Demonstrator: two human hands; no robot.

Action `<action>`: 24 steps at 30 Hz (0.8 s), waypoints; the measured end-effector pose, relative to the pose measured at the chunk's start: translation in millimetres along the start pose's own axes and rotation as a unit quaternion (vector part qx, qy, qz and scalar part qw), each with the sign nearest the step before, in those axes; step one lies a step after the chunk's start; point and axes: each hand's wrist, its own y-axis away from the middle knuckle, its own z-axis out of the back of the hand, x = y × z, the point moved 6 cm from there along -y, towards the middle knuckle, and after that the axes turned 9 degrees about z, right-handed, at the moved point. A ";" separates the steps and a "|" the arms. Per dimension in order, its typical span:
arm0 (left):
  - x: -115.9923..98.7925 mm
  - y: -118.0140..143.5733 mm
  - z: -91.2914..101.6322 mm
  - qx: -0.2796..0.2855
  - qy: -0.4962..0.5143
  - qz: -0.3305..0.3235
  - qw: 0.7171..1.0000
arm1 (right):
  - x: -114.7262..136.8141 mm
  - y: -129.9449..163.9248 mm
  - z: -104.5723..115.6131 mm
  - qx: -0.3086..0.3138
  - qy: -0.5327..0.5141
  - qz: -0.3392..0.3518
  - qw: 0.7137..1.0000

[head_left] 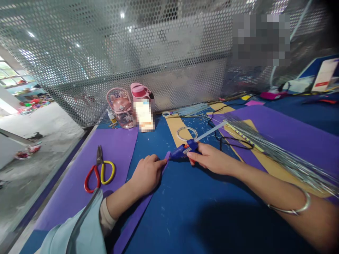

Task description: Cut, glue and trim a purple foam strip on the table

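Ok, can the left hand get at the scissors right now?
Likely yes: nothing lies over the scissors, left of the left hand, though it would first have to leave the purple strip.

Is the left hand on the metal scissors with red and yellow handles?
No, the scissors lie on a flat purple sheet, while the left hand holds a narrow purple strip.

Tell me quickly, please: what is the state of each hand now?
Left hand: closed, holding the strip.
Right hand: closed, holding the glue gun.
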 end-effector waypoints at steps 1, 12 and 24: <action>2.1 -1.4 -0.2 0.005 0.021 -0.013 1.000 | 0.0 -0.2 -0.1 0.000 -0.001 0.000 1.000; 2.6 -3.0 1.9 0.006 0.016 -0.034 0.999 | -7.1 -1.7 7.0 -0.019 0.005 -0.004 1.000; 1.2 -3.9 0.8 0.023 -0.023 -0.036 0.999 | -2.4 -3.5 6.8 -0.071 0.038 0.037 0.996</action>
